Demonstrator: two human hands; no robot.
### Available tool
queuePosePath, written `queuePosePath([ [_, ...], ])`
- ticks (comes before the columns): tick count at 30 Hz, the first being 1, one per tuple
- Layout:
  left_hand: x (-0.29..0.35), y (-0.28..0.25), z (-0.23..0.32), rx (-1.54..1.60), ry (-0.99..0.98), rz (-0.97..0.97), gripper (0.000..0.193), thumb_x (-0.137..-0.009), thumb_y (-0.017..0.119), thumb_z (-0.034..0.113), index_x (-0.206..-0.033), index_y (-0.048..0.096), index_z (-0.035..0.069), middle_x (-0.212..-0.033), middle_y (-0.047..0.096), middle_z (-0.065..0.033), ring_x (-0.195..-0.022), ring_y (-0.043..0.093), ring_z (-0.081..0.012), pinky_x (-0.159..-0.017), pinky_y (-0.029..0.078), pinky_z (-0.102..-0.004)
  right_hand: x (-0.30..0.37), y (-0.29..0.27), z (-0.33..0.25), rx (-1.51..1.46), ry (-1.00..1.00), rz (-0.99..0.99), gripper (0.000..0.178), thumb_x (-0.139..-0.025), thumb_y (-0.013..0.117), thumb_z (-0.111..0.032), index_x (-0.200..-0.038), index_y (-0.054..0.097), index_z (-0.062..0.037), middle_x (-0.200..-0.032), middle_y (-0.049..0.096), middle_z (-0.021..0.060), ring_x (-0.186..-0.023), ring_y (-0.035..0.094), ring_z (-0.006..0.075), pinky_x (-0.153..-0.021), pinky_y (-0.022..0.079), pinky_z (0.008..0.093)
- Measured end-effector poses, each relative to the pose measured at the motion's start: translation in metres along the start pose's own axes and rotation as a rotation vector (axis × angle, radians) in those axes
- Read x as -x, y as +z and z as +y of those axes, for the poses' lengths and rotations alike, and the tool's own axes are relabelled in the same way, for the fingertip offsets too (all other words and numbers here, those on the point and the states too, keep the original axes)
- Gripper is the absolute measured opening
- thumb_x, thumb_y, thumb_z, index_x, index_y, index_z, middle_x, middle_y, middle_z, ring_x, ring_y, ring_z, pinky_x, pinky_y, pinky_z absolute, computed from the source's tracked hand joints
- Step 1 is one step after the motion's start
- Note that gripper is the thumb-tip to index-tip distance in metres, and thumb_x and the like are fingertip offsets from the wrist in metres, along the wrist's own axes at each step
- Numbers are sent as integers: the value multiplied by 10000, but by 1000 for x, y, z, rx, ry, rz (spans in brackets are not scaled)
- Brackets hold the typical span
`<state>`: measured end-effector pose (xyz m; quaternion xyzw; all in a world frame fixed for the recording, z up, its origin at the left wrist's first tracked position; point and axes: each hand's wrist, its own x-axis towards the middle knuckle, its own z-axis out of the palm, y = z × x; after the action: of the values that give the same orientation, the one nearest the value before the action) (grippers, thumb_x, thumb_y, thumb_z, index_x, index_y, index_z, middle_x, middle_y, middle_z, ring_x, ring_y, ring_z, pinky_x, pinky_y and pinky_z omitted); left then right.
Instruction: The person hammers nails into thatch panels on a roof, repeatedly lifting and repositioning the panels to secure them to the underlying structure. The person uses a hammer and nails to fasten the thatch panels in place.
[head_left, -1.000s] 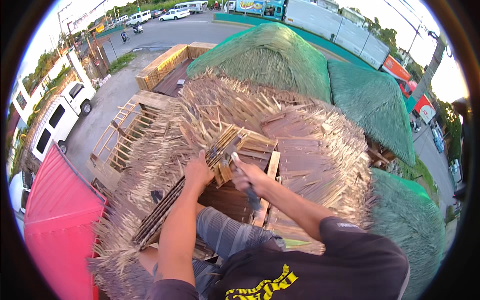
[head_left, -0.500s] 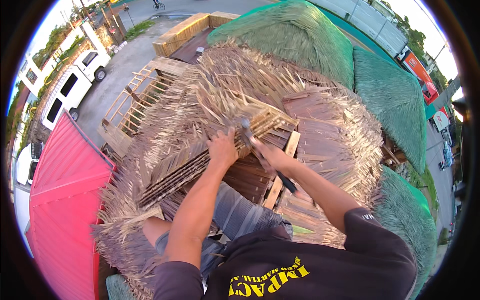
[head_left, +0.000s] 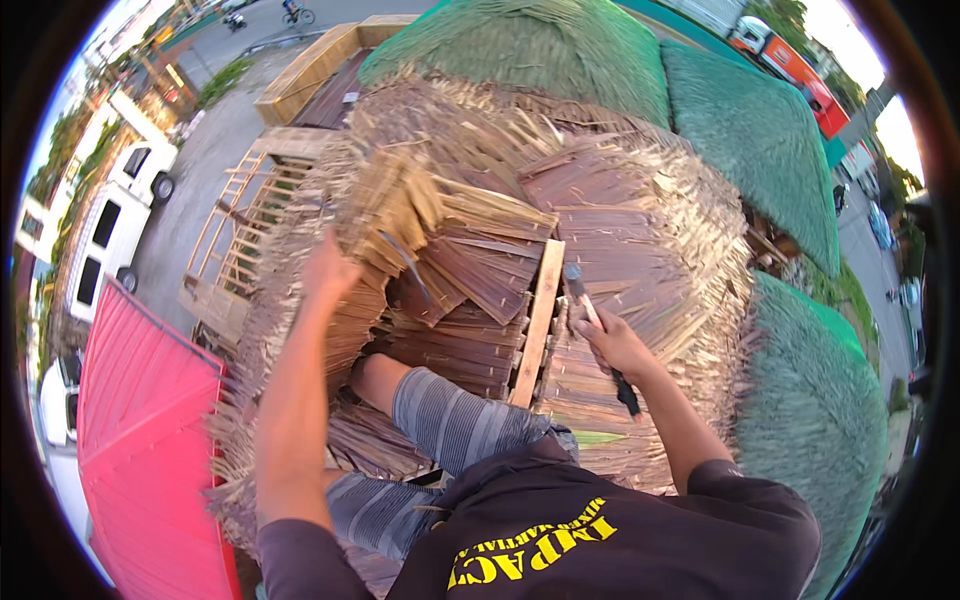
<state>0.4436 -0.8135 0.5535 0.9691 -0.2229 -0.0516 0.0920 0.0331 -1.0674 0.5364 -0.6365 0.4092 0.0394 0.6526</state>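
Observation:
My right hand [head_left: 618,346] is closed around a hammer [head_left: 580,290], its metal head pointing away from me and its dark grip toward me. The hammer is over the brown thatch, right of a bare wooden batten [head_left: 540,320]. To the left, my left hand [head_left: 330,270] grips the edge of a thatch panel [head_left: 385,205] of dried palm leaf, tilted up and blurred. A dark curved strip [head_left: 408,262] shows against the panel's lower side. Beyond the batten, reddish-brown leaf sheets [head_left: 485,270] lie layered. My bent knee [head_left: 378,378] rests at an opening in the roof.
Green-covered thatch roofs [head_left: 520,60] stand beyond and to the right. A pink-red metal roof [head_left: 150,410] lies at the left. Past the roof edge are a wooden slatted frame [head_left: 245,200], a white van [head_left: 115,215] and a road with vehicles.
My left hand has moved left, swinging the thatch panel up and leftward, which uncovers the leaf sheets beneath. My right hand has drawn the hammer to the right, away from the panel.

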Motion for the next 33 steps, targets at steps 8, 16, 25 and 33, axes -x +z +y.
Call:
queuePosePath([
  [8,-13,-195,100,119,478,761,773,-722,768,328,-1389,453,93,-1175,659,-222,-1077,642,-419,-888,523,-512,-6,2,-2,-144,-332,405,190,-1041,587,-256,-988,525,-85,-627,406,-52,-459,385,62,-413,329,255],
  [16,16,-30,238,106,1088,876,673,-800,625,15,-1390,494,312,-1044,559,-96,-956,590,-304,-848,485,-432,64,-52,-53,-199,-959,955,131,-1041,571,-144,-1059,551,-16,-653,487,-35,-512,393,15,-458,334,202],
  [25,145,194,252,132,1149,134,610,-852,596,65,-1417,524,284,-1127,574,-104,-1089,560,-312,-948,417,-449,36,-53,-24,764,-383,681,410,-897,699,-123,-1301,632,-108,-1231,651,141,-1104,625,304,-910,488,433],
  [33,65,47,348,229,1355,363,519,-867,621,149,-1367,524,246,-1056,591,-56,-999,580,-257,-909,434,-424,46,-85,-82,1139,-628,1084,523,-891,637,-78,-1408,565,-112,-1395,575,81,-1307,480,283,-1056,344,455],
])
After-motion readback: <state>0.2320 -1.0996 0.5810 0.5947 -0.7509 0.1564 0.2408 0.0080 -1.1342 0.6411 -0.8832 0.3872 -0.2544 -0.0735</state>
